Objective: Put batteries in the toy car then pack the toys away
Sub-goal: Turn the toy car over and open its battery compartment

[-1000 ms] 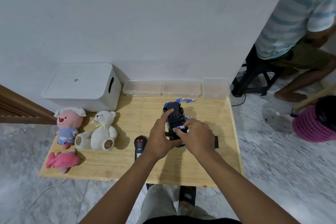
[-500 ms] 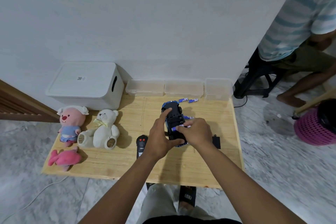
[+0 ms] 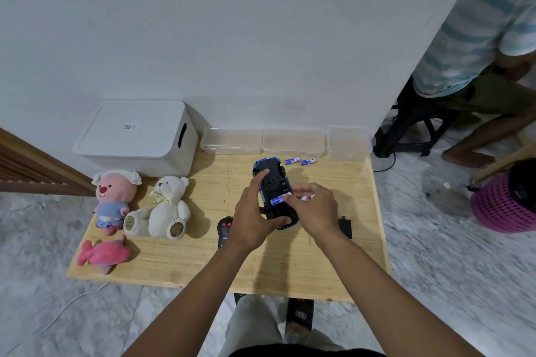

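A blue and black toy car (image 3: 271, 175) lies upside down on the wooden table (image 3: 203, 258), its battery bay open. My left hand (image 3: 251, 213) grips the car's left side, index finger stretched over the underside. My right hand (image 3: 314, 207) pinches a blue battery (image 3: 277, 199) lying in the bay and holds another battery (image 3: 306, 198) among its fingers. Two loose blue batteries (image 3: 300, 160) lie by the car's far end. The black battery cover (image 3: 345, 227) rests right of my right hand. A black remote (image 3: 224, 227) sits partly hidden behind my left wrist.
A white lidded storage box (image 3: 136, 138) stands at the back left, three clear plastic boxes (image 3: 293, 140) along the wall. A pink beaver plush (image 3: 114, 197), white teddy bear (image 3: 165, 209) and pink fish plush (image 3: 101, 253) lie on the left. A seated person (image 3: 475, 66) and pink basket (image 3: 503, 206) are at right.
The view shifted slightly. My right hand has moved a little right and back over the bay, and a battery now shows lying in the compartment. My left hand keeps its grip.
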A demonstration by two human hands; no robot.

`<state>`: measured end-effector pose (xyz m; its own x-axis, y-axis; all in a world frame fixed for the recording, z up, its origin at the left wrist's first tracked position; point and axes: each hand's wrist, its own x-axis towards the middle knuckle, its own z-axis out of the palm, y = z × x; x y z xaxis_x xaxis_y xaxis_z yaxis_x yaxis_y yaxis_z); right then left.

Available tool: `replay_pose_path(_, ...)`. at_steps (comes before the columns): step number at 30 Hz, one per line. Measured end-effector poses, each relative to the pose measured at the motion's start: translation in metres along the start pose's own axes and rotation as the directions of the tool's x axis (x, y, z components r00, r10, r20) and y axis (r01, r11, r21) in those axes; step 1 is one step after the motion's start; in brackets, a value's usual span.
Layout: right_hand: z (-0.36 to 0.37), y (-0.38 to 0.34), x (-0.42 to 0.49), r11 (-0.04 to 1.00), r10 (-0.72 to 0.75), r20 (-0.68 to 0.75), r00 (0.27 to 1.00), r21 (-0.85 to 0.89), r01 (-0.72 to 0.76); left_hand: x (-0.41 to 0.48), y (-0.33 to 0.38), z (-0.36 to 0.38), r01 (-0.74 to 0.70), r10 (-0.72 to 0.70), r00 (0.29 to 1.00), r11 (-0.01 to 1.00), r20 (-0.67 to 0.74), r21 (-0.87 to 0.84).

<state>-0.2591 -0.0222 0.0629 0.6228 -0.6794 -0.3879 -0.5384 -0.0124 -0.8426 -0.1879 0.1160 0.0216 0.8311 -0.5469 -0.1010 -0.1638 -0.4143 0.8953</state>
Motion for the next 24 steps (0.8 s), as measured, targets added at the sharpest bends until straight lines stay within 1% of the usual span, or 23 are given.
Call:
replay_pose_path(6, 0.002, -0.002, -0.001, 0.994, -0.029, 0.105, 0.994, 0.105, 0.018, -0.002, 0.004, 0.002, -0.010, 0.010, 1.000, 1.000, 0.030, -0.002)
replay_pose_path(10, -0.002, -0.010, 0.004, 0.986, -0.042, 0.041, 0.998, 0.161, 0.034, -0.001, 0.008, 0.004, 0.003, -0.004, 0.996, 1.000, 0.094, 0.009)
replay_pose_path(11, -0.007, -0.012, 0.008, 0.989, -0.041, 0.032, 0.999, 0.144, 0.036, -0.001, 0.008, 0.003, 0.019, -0.020, 0.993, 1.000, 0.113, 0.007)
replay_pose_path(13, -0.020, -0.011, 0.019, 0.997, -0.060, 0.050, 0.997, 0.042, 0.058, -0.001, 0.004, -0.001, 0.058, -0.056, 0.986, 0.998, 0.158, -0.004)
replay_pose_path(15, -0.031, -0.003, 0.027, 0.992, -0.095, 0.116, 0.989, -0.070, 0.104, 0.000, -0.001, -0.006, 0.076, -0.077, 0.975, 0.997, 0.209, 0.014)
replay_pose_path(17, -0.037, 0.010, 0.030, 0.979, -0.095, 0.175, 0.980, -0.162, 0.124, 0.003, -0.008, -0.009, 0.091, -0.099, 0.961, 0.995, 0.260, 0.040)
replay_pose_path(19, -0.037, 0.025, 0.029, 0.970, -0.086, 0.230, 0.970, -0.204, 0.134, 0.006, -0.015, -0.011, 0.122, -0.138, 0.940, 0.990, 0.313, 0.072)
replay_pose_path(22, -0.027, 0.049, 0.030, 0.933, -0.142, 0.278, 0.950, -0.282, 0.222, 0.012, -0.024, -0.012, 0.175, -0.204, 0.899, 0.978, 0.388, 0.110)
replay_pose_path(24, -0.020, 0.060, 0.030, 0.913, -0.162, 0.300, 0.940, -0.316, 0.258, 0.017, -0.032, -0.011, 0.179, -0.218, 0.877, 0.975, 0.428, 0.130)
